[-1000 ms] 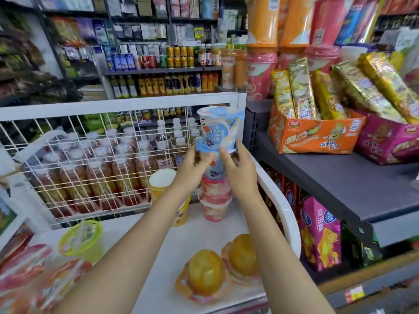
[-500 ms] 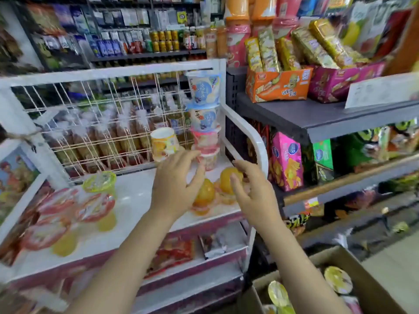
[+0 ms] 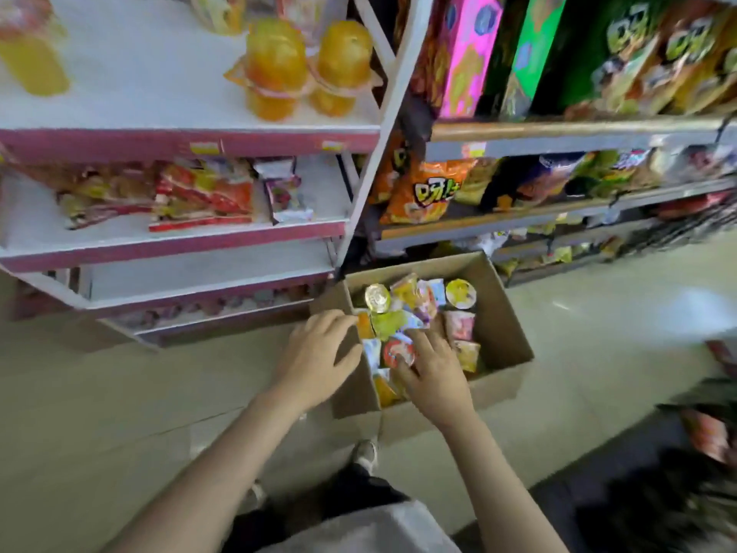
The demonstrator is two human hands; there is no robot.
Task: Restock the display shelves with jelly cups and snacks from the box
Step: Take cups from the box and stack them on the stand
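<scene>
The white display shelves (image 3: 191,125) with pink front edges stand to the left, and the cardboard box (image 3: 502,333) sits on the floor at the foot of their right-hand upright, its flaps open. Two orange jelly cups (image 3: 275,69) stand upside down near the right front corner of the top shelf, and snack packets (image 3: 203,197) lie along the front edge of the shelf below. Inside the box is a loose jumble of sealed jelly cups and small packets (image 3: 414,309), heaped toward its left and near walls, with bare cardboard showing along the right wall. The left hand (image 3: 315,361) rests on the left rim of the box, fingers relaxed and loosely spread, gripping nothing that I can see. The right hand (image 3: 434,369) reaches into the near part of the box, its fingers curved round a cup with a red-printed foil lid (image 3: 399,353); motion blur keeps me from saying whether the grip has closed. These cups look light, with stiff plastic walls, but the film lids are probably thin and easily punctured, so the cup is best taken round its side wall just under the rim, not by pressing on the lid. The packets look soft and crushable, and are better lifted by their edges.
</scene>
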